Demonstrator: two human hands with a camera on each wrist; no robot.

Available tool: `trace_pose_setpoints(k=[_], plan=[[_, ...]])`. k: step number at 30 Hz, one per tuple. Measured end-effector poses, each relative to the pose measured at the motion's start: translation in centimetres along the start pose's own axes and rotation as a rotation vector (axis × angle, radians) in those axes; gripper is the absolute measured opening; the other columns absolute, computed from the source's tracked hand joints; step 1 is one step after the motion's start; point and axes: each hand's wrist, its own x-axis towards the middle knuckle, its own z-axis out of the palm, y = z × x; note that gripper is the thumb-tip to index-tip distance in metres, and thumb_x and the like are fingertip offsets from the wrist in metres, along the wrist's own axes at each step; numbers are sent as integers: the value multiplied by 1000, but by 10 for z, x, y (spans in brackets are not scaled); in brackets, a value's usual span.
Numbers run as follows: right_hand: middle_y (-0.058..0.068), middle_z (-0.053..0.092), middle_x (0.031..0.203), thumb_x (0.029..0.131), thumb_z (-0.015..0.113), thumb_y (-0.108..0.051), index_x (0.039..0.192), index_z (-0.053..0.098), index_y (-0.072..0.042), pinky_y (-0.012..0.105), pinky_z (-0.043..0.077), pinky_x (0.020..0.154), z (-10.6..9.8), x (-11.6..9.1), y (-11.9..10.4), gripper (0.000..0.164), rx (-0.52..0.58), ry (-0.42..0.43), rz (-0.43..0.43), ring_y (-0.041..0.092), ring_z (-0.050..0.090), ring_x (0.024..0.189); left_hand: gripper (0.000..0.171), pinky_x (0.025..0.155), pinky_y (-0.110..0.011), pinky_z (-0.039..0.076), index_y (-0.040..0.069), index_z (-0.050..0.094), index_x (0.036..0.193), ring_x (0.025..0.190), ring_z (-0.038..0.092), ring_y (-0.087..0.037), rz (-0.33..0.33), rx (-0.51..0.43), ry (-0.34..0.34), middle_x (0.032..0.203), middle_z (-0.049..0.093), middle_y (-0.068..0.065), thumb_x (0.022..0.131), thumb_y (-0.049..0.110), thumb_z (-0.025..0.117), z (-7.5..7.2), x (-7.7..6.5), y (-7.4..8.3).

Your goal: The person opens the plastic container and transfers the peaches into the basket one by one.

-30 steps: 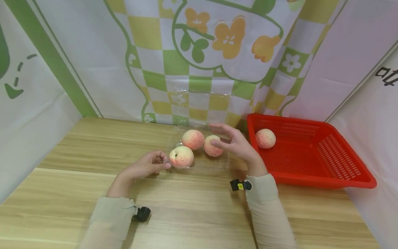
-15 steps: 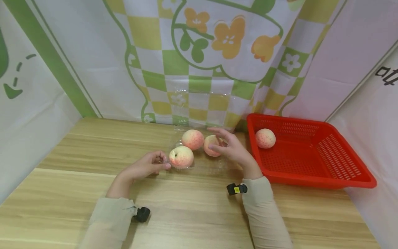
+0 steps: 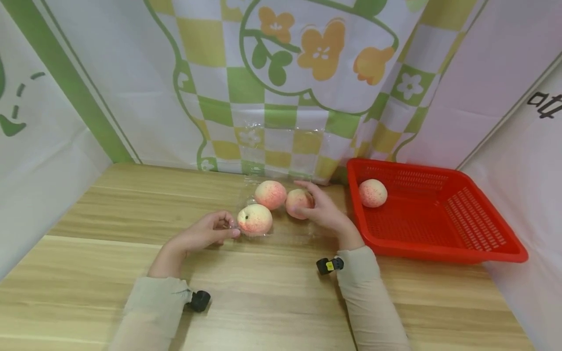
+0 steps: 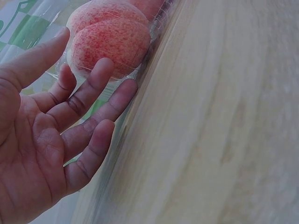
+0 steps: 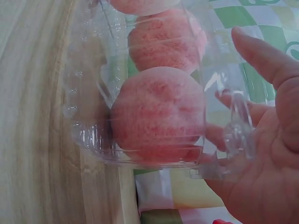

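Note:
A clear plastic clamshell box (image 3: 283, 231) lies on the wooden table with its lid raised against the curtain. Inside sit three peaches: a front left peach (image 3: 254, 220), a back peach (image 3: 270, 195) and a right peach (image 3: 295, 204). My left hand (image 3: 202, 233) is at the box's left side, fingers loosely bent and fingertips by the plastic; the left wrist view shows the thumb apart from them. My right hand (image 3: 327, 210) reaches over the box's right side, thumb and fingers spread about the right peach. In the right wrist view some right fingers are partly hidden behind clear plastic.
A red plastic basket (image 3: 439, 253) stands to the right of the box, with one peach (image 3: 373, 193) in its left corner. A patterned curtain (image 3: 281, 78) hangs behind the table. White cloth panels close off both sides.
My right hand has moved slightly left and down, closer round the right peach. The left hand has stayed almost still. The whole head view has shifted a little.

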Motion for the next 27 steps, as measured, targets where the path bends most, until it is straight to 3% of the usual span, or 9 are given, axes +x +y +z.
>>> trace_pose_setpoints(k=[6, 14, 21, 27], plan=[[19, 39, 155, 89, 73, -12, 149, 38, -6, 57, 26, 118, -1, 1, -1, 70, -41, -10, 33, 38, 36, 142, 25, 66, -26, 45, 5, 49, 101, 83, 52, -17, -3, -13, 1, 98, 61, -9, 96, 22, 66, -1, 0, 1], [17, 50, 146, 86, 78, -18, 145, 45, -4, 49, 36, 113, -5, 11, -2, 70, -115, -42, 85, 32, 49, 127, 25, 66, -26, 45, 4, 49, 101, 82, 52, -17, 2, -10, -1, 98, 62, -10, 96, 21, 66, 0, 3, 0], [16, 55, 140, 84, 79, -18, 141, 50, -1, 47, 39, 112, -3, 19, 1, 66, -261, -94, 50, 31, 50, 127, 24, 66, -27, 46, 5, 49, 100, 83, 52, -17, 3, -4, 4, 99, 62, -11, 96, 21, 66, 0, 1, 0], [12, 56, 140, 83, 79, -14, 141, 52, -7, 47, 38, 112, -1, 17, 3, 64, -319, -96, 53, 30, 49, 127, 25, 65, -26, 45, 4, 49, 100, 80, 51, -18, 5, 2, 1, 97, 61, -9, 96, 22, 66, 0, 1, -1]])
